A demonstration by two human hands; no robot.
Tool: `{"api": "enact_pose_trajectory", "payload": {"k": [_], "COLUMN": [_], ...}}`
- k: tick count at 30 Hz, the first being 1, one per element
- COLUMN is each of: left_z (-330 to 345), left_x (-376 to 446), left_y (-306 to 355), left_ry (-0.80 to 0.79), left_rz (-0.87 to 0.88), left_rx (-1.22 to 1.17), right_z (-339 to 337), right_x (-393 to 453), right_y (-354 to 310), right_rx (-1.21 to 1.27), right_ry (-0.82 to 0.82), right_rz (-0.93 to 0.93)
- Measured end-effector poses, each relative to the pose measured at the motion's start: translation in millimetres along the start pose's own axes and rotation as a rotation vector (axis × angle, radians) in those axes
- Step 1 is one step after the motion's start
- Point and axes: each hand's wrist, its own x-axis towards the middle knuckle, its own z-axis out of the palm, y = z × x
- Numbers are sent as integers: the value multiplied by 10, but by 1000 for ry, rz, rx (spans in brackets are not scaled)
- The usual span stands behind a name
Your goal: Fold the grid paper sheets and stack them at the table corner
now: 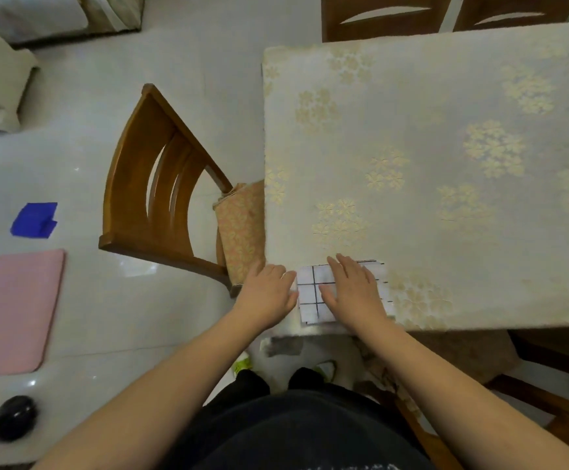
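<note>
A folded white grid paper [310, 295] with black lines lies at the near left corner of the table [446, 147], which is covered by a pale floral cloth. My right hand [352, 290] lies flat on top of the paper, fingers spread, pressing it down. My left hand [268, 291] rests at the paper's left edge, right at the table's side, with its fingertips touching the paper. The right part of the paper is hidden under my right hand. I cannot tell how many sheets are in the fold.
A wooden chair [161, 198] with a floral cushion stands left of the table. Two more chair backs [378, 18] stand at the far side. On the floor lie a pink mat [11, 310], a blue object [35, 220] and a dark object [11, 418].
</note>
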Motion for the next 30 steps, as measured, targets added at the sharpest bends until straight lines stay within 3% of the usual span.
{"api": "enact_pose_trajectory", "payload": {"k": [10, 15, 23, 30], "left_z": [-122, -108, 85, 167], "left_x": [-962, -1591, -2621, -3027], "left_y": [-866, -1497, -2695, -3258], "left_ry": [-54, -19, -72, -69], "left_rz": [-196, -266, -398, -451], "left_rx": [-112, -142, -191, -221], "right_z": [-43, 199, 716, 905], "right_x": [-169, -237, -238, -88], "right_y": [-1191, -2052, -3505, -4234], "right_rx": [-147, -215, -305, -320], "right_ry": [-115, -74, -172, -189], "right_rz": [-187, -287, -352, -391]}}
